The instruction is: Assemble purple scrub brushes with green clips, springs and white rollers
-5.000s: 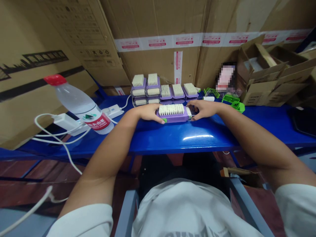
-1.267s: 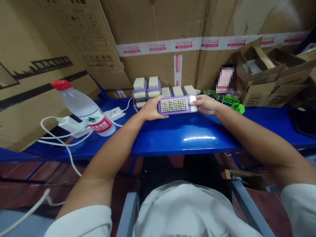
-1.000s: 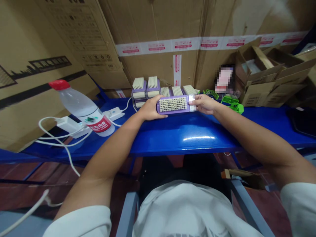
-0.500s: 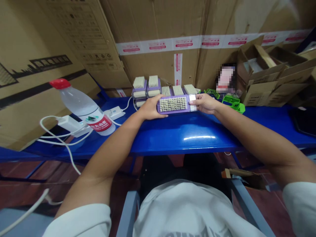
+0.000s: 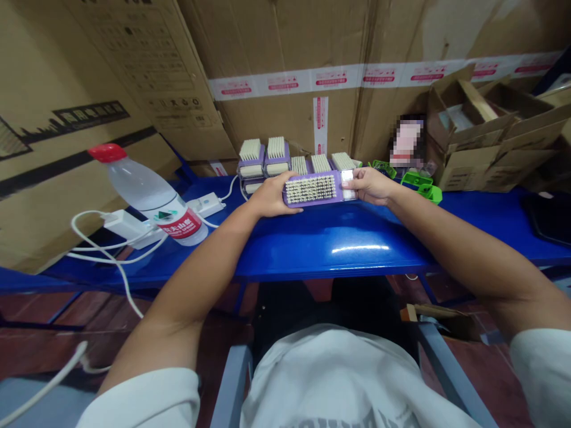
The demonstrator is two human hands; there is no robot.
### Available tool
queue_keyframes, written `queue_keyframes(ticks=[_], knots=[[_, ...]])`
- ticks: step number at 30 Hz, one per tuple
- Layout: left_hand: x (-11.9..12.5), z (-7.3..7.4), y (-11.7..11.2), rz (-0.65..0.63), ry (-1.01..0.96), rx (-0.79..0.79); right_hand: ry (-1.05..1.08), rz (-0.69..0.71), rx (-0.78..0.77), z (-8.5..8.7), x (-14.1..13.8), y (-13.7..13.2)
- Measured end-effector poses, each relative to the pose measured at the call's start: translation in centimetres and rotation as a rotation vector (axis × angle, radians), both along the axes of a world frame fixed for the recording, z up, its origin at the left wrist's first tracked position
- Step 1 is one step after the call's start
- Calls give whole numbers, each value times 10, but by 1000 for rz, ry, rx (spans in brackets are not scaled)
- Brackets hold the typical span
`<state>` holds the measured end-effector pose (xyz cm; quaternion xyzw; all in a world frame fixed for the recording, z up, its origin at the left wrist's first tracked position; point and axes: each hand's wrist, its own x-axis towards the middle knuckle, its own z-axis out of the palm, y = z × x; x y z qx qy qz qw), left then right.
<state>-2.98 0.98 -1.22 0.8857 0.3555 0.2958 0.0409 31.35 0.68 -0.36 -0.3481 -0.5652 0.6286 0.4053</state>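
In the head view, open cardboard trays (image 5: 468,178) stand at the far right of the surface (image 5: 312,255); a pale, flat piece lies in the left compartment, while the depths of the other are too shadowed to read. A clear bottle (image 5: 147,196) with a red cap and a red label stands at the left; how full it is cannot be told. Near the trays lie green plastic frames (image 5: 422,189).

The purple block (image 5: 311,189) with pale bristles is held between the hands just above or on the surface, which of the two being unclear, its bristled face toward the camera. The fingers of the left hand (image 5: 275,196) are closed around its left end, most of them hidden behind it. The fingers of the right hand (image 5: 371,185) pinch the clear and white end piece (image 5: 347,178), thumb in front, other fingertips out of sight.

Similar bristled blocks (image 5: 276,151) stand in a row behind, partly covered by the held one. A pixelated rectangle (image 5: 407,142) leans near the trays, and a dark flat object (image 5: 546,214) is cut off at the right edge.

The surface is glossy blue, backed by large taped cardboard (image 5: 285,119). White adapters (image 5: 127,226) and cables sit beside the bottle. Below show a grey chair (image 5: 229,386) and reddish floor (image 5: 35,351).
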Motion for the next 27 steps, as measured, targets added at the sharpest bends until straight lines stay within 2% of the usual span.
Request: queue_keyframes(ticks=[8,27], knots=[[2,1,-3,32,30,-14,19,-9,16,-1,-1,1],[5,0,-5,-12,98,-53,-52,-14,-2,3,-1,-5]])
